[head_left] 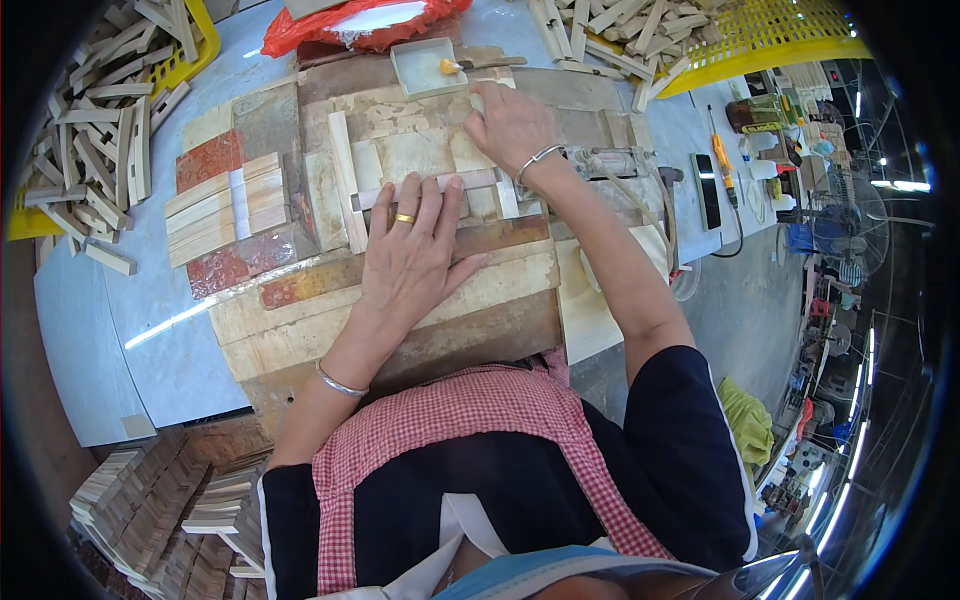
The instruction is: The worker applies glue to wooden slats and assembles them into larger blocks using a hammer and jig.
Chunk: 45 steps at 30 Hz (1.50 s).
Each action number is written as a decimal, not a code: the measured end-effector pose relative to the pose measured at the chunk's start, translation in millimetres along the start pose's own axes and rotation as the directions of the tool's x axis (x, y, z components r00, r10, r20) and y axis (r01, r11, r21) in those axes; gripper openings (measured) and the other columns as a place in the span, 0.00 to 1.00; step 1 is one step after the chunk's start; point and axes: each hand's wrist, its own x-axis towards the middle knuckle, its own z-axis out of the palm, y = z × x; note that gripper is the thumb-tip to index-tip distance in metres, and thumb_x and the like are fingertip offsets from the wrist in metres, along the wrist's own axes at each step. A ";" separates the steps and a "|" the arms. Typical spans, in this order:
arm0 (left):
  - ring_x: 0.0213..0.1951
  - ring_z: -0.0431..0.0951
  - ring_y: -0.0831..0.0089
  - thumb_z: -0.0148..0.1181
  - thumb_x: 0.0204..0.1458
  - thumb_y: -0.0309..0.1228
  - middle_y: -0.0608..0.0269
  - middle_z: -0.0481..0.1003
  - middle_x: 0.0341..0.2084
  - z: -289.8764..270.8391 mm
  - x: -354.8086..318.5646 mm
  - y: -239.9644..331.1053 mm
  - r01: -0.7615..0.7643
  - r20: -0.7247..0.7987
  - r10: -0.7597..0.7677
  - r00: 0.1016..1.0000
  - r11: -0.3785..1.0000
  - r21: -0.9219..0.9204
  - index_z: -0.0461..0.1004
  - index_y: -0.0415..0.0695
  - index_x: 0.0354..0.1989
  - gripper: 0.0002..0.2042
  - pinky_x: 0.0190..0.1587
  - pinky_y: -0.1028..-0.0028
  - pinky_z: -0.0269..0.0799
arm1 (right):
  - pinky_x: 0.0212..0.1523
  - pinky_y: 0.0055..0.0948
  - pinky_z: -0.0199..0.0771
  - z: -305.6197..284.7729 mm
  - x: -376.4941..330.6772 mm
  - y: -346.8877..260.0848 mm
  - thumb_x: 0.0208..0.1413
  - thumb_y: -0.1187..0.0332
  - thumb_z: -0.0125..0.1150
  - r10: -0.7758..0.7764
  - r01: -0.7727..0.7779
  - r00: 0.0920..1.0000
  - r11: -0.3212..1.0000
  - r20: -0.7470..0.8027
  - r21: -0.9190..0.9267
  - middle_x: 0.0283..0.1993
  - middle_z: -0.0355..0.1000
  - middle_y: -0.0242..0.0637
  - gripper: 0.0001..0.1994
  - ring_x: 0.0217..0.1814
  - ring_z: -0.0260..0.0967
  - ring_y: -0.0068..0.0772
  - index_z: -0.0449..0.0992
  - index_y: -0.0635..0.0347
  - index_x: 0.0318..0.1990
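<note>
My left hand [412, 245] lies flat, fingers stretched out over a pale wooden crosspiece [472, 181] in the middle of the worn work board. An upright wooden strip [343, 165] stands at the crosspiece's left end, and a short light piece [507, 198] is at its right end. Beyond it, my right hand [512, 128] is closed, fingers curled; whatever they hold is hidden. Just past that hand sits a shallow pale tray [425, 85] with a yellow-tipped item [450, 66] at its right side.
Flat wooden slats [225, 210] lie in a row at left. Yellow baskets [205, 35] of loose wooden sticks [105, 150] stand at both far corners. A metal clamp-like fixture [612, 162], a phone [706, 190] and an orange-handled screwdriver [721, 160] are at right. Stacked wooden parts [150, 510] sit lower left.
</note>
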 end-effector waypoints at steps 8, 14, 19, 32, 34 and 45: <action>0.58 0.60 0.52 0.53 0.47 0.58 0.48 0.62 0.55 4.3 -2.3 8.1 -0.027 0.038 0.026 0.999 0.999 0.044 0.58 0.47 0.63 0.38 0.60 0.47 0.51 | 0.37 0.41 0.72 1.9 2.8 -7.4 0.52 0.60 0.52 0.062 -0.057 0.997 0.994 0.046 -0.095 0.34 0.75 0.40 0.14 0.36 0.73 0.42 0.72 0.58 0.42; 0.58 0.59 0.48 0.48 0.49 0.61 0.47 0.62 0.55 0.5 1.4 16.4 -0.061 0.130 0.039 0.991 0.983 0.173 0.57 0.66 0.64 0.33 0.59 0.41 0.50 | 0.38 0.41 0.72 -6.1 -0.1 -2.6 0.57 0.60 0.49 -0.012 0.012 1.000 1.000 -0.016 -0.024 0.35 0.74 0.42 0.14 0.37 0.72 0.45 0.75 0.57 0.44; 0.58 0.59 0.48 0.52 0.46 0.59 0.48 0.62 0.53 3.1 0.3 15.0 -0.075 0.095 0.065 0.993 0.991 0.108 0.60 0.61 0.63 0.34 0.58 0.37 0.49 | 0.38 0.40 0.69 -8.1 -9.6 -0.2 0.55 0.62 0.54 -0.086 0.079 0.966 0.996 -0.245 -0.039 0.34 0.70 0.39 0.12 0.35 0.69 0.43 0.76 0.54 0.45; 0.59 0.60 0.46 0.54 0.47 0.56 0.45 0.63 0.55 -2.5 -8.9 7.9 -0.045 0.063 0.042 0.997 0.997 0.059 0.57 0.65 0.65 0.34 0.62 0.44 0.48 | 0.40 0.38 0.68 -78.7 -186.0 53.7 0.51 0.69 0.59 0.231 -0.215 0.966 0.967 -0.117 0.133 0.40 0.71 0.41 0.11 0.40 0.67 0.43 0.75 0.58 0.42; 0.59 0.60 0.46 0.55 0.47 0.56 0.45 0.63 0.55 -1.9 -9.8 8.5 -0.036 0.064 0.031 0.997 0.997 0.072 0.57 0.65 0.64 0.34 0.62 0.44 0.47 | 0.43 0.38 0.67 -65.1 -210.8 58.1 0.52 0.66 0.59 0.229 -0.222 0.973 0.966 -0.040 0.130 0.43 0.70 0.44 0.14 0.43 0.66 0.46 0.74 0.58 0.46; 0.60 0.58 0.47 0.54 0.49 0.54 0.44 0.63 0.55 -4.2 -10.7 8.7 -0.046 0.048 0.044 0.998 0.998 0.038 0.58 0.63 0.64 0.32 0.62 0.45 0.47 | 0.47 0.38 0.67 -62.2 -230.1 31.2 0.52 0.63 0.61 0.189 -0.190 0.982 0.981 -0.023 -0.049 0.54 0.63 0.47 0.21 0.48 0.64 0.51 0.71 0.55 0.54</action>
